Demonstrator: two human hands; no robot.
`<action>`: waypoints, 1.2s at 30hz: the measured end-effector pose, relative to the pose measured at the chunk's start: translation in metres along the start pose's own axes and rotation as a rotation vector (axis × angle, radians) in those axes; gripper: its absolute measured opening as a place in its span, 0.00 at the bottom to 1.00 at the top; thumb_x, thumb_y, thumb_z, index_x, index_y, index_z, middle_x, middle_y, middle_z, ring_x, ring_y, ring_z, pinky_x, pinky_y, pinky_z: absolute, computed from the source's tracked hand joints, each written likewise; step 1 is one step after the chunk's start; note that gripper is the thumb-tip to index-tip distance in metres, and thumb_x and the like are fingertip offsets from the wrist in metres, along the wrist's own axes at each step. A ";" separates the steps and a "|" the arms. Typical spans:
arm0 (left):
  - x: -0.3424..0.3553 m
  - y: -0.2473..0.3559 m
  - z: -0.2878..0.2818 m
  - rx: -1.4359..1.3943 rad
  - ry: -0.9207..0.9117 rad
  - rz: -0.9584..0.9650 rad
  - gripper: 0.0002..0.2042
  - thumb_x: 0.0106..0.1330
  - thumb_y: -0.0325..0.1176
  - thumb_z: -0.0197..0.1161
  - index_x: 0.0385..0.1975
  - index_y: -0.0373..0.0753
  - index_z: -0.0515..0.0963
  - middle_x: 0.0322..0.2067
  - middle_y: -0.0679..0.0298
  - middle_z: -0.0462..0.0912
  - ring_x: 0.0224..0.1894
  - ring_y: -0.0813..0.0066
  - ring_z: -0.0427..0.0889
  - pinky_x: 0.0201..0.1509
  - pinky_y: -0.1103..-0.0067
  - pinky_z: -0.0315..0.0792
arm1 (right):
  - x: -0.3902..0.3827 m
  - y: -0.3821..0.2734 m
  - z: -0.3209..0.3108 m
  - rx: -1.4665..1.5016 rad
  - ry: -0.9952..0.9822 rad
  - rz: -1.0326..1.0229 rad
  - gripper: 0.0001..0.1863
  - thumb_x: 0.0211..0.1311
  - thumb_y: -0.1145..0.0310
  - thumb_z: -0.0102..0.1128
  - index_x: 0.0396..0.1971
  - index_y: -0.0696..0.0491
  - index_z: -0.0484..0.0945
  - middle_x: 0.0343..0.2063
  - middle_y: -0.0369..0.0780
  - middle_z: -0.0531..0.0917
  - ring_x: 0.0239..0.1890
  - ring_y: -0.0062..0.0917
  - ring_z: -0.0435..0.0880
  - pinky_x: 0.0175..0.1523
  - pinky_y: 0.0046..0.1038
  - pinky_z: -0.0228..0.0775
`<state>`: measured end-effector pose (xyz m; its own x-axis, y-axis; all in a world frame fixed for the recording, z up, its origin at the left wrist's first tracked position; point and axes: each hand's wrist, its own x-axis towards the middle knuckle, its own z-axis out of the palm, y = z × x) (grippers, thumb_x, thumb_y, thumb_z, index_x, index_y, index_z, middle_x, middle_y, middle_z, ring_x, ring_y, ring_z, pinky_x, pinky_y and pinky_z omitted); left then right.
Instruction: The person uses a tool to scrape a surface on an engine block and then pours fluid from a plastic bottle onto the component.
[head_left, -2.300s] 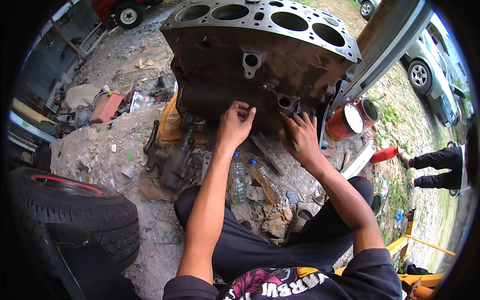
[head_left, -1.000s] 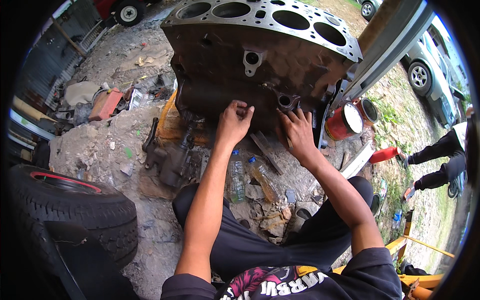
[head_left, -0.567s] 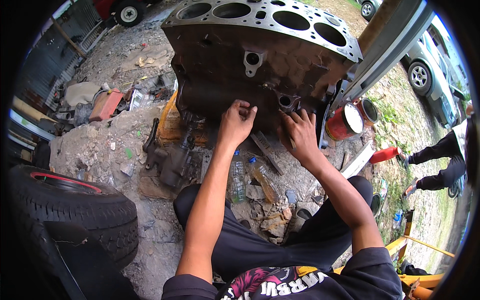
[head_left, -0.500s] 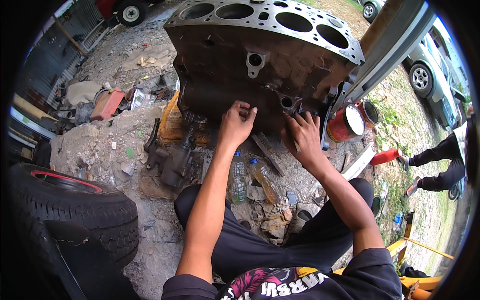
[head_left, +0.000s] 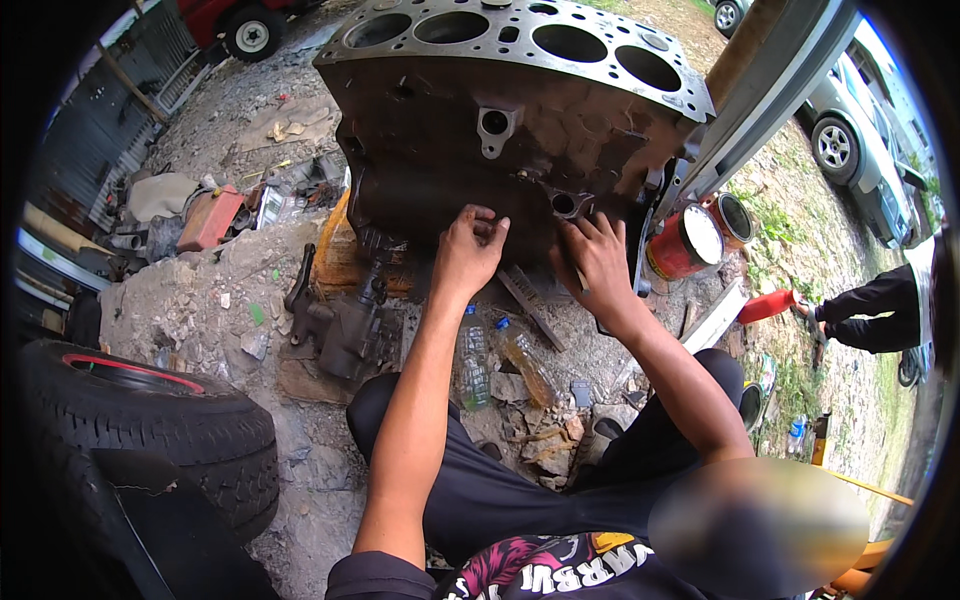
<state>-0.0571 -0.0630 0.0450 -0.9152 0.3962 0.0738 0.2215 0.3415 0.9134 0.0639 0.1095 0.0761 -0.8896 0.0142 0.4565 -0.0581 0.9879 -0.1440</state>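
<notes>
A large dark engine block stands before me, its flat top face showing several round cylinder bores. My left hand is in front of the block's lower side, fingers curled toward the thumb. Anything pinched there is too small to make out. My right hand rests against the block just below a small round port, fingers bent onto the metal. A thin pale edge shows by its palm, but what the fingers grip is hidden.
Below my hands stand two plastic bottles. A greasy metal part lies left of them, near a big tyre. Right of the block are open cans and a post. A person is by a red container.
The view has shifted slightly, so the block appears farther left. Both hands keep nearly the same place and pose. At the right, the other person's legs have moved beside the red container.
</notes>
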 end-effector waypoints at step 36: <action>0.000 0.001 -0.001 0.009 -0.003 -0.010 0.16 0.68 0.42 0.67 0.43 0.33 0.78 0.29 0.60 0.85 0.30 0.74 0.84 0.35 0.76 0.77 | -0.004 0.003 0.012 -0.071 -0.026 -0.026 0.24 0.59 0.62 0.61 0.54 0.57 0.79 0.38 0.41 0.81 0.44 0.36 0.75 0.48 0.39 0.61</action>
<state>-0.0573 -0.0634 0.0465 -0.9163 0.3954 0.0633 0.2152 0.3531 0.9105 0.0623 0.1104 0.0633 -0.8996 -0.0149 0.4365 -0.0500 0.9964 -0.0689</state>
